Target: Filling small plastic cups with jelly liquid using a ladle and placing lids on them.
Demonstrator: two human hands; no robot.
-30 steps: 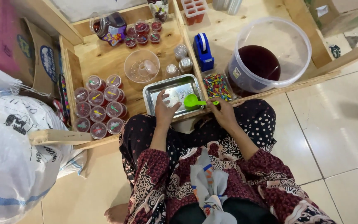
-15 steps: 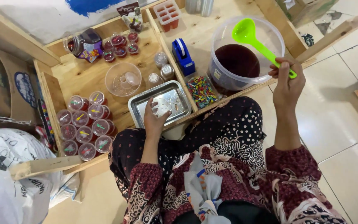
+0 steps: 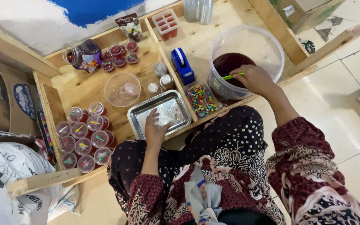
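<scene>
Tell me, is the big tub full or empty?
Partly full: dark red liquid sits low in the tub, where the right hand dips a green spoon.

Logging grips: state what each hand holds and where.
Right hand holds the green ladle by its handle, over the tub. Left hand holds nothing; its fingers rest in the metal tray.

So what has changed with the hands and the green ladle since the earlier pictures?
The right hand carried the green ladle from above the metal tray up over the tub, and now dips it into the dark red liquid. The left hand stayed at the tray. The filled cups did not move.
</scene>
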